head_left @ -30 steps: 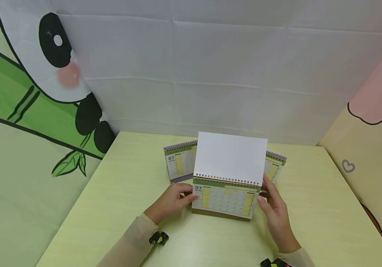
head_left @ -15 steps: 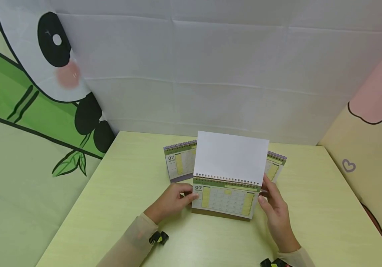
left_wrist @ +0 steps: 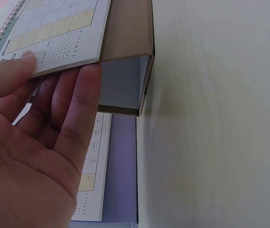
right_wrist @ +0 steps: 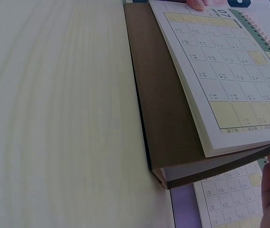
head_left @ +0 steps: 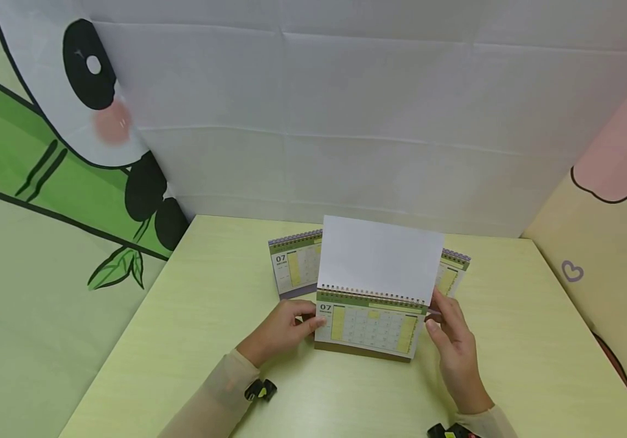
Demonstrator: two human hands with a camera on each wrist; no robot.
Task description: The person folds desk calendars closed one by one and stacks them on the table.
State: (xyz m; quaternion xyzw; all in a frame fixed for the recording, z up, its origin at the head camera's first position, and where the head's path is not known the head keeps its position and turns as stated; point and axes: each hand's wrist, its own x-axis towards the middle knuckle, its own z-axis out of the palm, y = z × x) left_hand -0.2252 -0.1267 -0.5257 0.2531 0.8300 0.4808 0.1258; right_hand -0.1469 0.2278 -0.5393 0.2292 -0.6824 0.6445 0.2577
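1. Three desk calendars are noted on the pale tabletop [head_left: 209,304]. The front calendar [head_left: 368,328] is set nearest the person; the rear left calendar [head_left: 298,267] and the rear right calendar [head_left: 450,274] are partly hidden behind it, turned at differing angles.
2. At its left edge, the front calendar is pinched by the left hand [head_left: 281,325]: thumb laid on the printed face, fingers beneath the leaves. A steadying purpose is inferred.
3. The right hand [head_left: 455,347] is held at the opposite edge, thumb just beside it. Some fingertips are hidden; whether anything is gripped cannot be told.
4. A blank white sheet [head_left: 379,258] is raised above the spiral binding [head_left: 370,296]. Support by the right fingers is possible, unconfirmed.
5. The leaves are borne on a brown cardboard base [right_wrist: 161,95], seen hollow from the left wrist; presumably the page is thus propped for reading. A purple base [left_wrist: 120,166] is seen on the rear left calendar.
6. "07" is read on the front and rear left calendars, below a green strip. Fine print is too small; no brand is made out.
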